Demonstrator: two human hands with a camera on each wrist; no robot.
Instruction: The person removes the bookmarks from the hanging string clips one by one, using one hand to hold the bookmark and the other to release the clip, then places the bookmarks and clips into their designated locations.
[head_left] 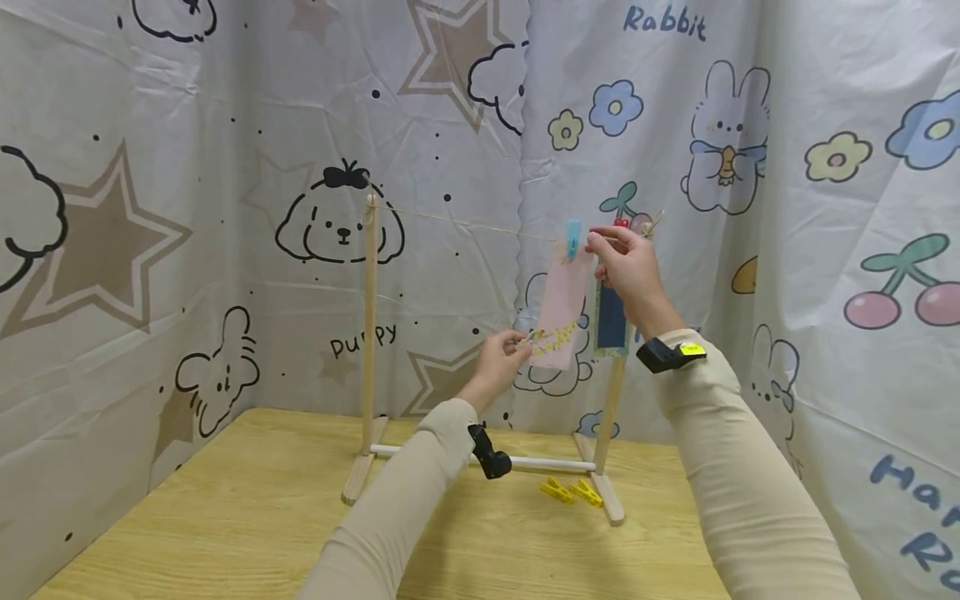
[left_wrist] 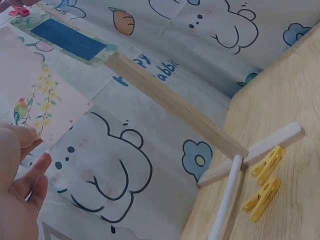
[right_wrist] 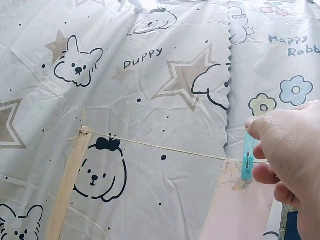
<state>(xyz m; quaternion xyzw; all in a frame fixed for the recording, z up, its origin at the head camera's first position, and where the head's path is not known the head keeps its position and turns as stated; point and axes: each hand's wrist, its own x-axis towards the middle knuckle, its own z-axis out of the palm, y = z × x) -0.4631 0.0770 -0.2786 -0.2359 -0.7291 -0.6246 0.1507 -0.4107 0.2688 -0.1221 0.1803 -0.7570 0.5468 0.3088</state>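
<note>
A pink card (head_left: 561,304) printed with yellow flowers and a bird hangs from a thin string (head_left: 465,222), clipped at its top by a light-blue clothespin (head_left: 573,239). My left hand (head_left: 497,367) pinches the card's lower left edge between thumb and finger. Beside the clothespin is my right hand (head_left: 628,271), its fingers bent and, in the right wrist view, a gap between thumb (right_wrist: 255,127) and fingers. Whether a fingertip touches the clothespin is unclear. A blue card with a patterned border (head_left: 611,321) hangs to the right, partly behind the right hand; a red clip (left_wrist: 20,11) is at its top.
The string runs from the left wooden post (head_left: 370,325) toward the right post (head_left: 611,417), joined below by a white rod (head_left: 551,463). Two yellow clothespins (head_left: 557,490) lie by the right foot on the wooden table (head_left: 225,508). A printed curtain (head_left: 450,275) stands behind.
</note>
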